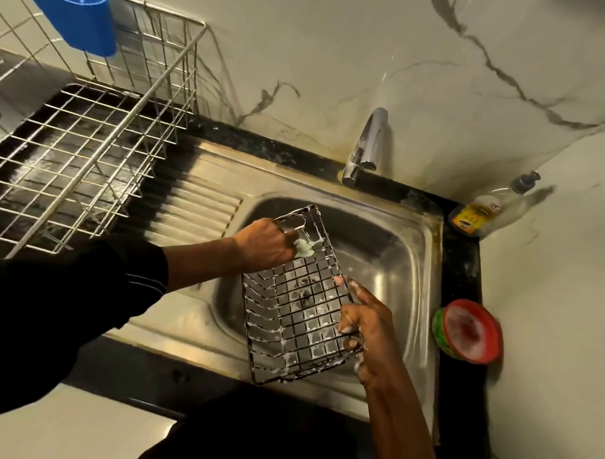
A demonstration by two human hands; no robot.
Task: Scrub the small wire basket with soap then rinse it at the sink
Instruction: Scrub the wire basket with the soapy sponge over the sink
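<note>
The small dark wire basket (pixel 296 304) is held tilted over the steel sink bowl (pixel 392 266), with white soap foam along its wires. My right hand (pixel 364 329) grips the basket's right rim, fingers foamy. My left hand (pixel 266 243) holds a pale green soapy scrubber (pixel 304 247) pressed against the basket's far inner wall. The tap (pixel 365 145) stands behind the bowl, and no water is running from it.
A round red and green soap tub (pixel 469 331) sits on the black counter right of the sink. A dish-soap bottle (pixel 483 210) stands in the back right corner. A large wire dish rack (pixel 88 146) with a blue cup (pixel 75 15) stands at the left.
</note>
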